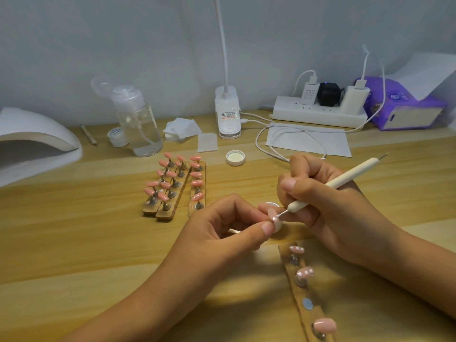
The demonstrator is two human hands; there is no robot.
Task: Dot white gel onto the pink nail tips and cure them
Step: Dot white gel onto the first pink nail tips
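Now dotting: white gel meets a hand-held pink tip

Right at the centre, 1 pink nail tip [272, 214] is held above the tabletop [98, 243]. It is pinched between the thumb and fingers of the left hand [222, 225] and angled upward, apparently so its face is steady and easy to see. The right hand [318, 193] grips a white dotting tool [345, 180] like a pen. The tool's fine metal point touches the tip where a small white dot shows. The 2 hands sit close together, which likely braces the stroke.

Just beneath them sits a small white pot [276, 228], probably the gel, kept near for reloading. Its lid [235, 157] lies upturned further back.

Nearer the person, a wooden holder strip [296, 296] carries 3 tips on stands, at least 2 of them dotted tips [305, 272]. It also has 1 bare metal disc [307, 304], probably the seat of the tip in hand.

To the left, 3 more strips [162, 215] hold plain pink tips [196, 183], so most of the dotting seems to remain. The curing lamp [37, 141] stands at the far left edge, its opening facing the work area, within reach for curing.
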